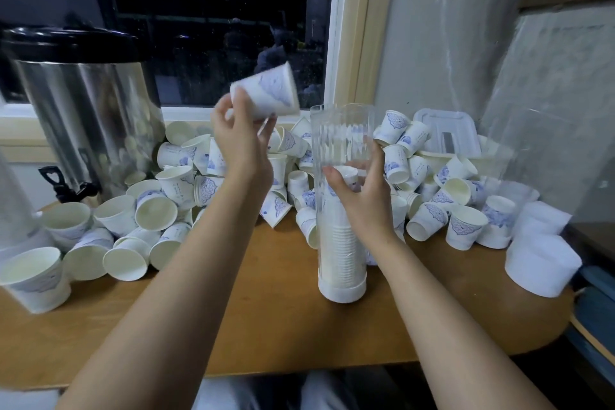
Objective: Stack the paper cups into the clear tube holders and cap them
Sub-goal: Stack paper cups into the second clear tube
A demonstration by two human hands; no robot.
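Note:
A clear tube holder (341, 130) stands upright on the wooden table (273, 316), seated in a white base cap and about half full of stacked cups. My right hand (361, 193) wraps around the tube at mid height. My left hand (241, 140) holds a white paper cup with a blue pattern (268, 93) tilted in the air, just left of the tube's open top. A heap of loose paper cups (186, 183) covers the back of the table on both sides of the tube.
A steel hot-water urn (86, 116) with a black tap stands at back left. White caps (540, 263) lie at the right table edge. A clear plastic container with a lid (446, 130) sits behind the cups at the right. A window lies behind.

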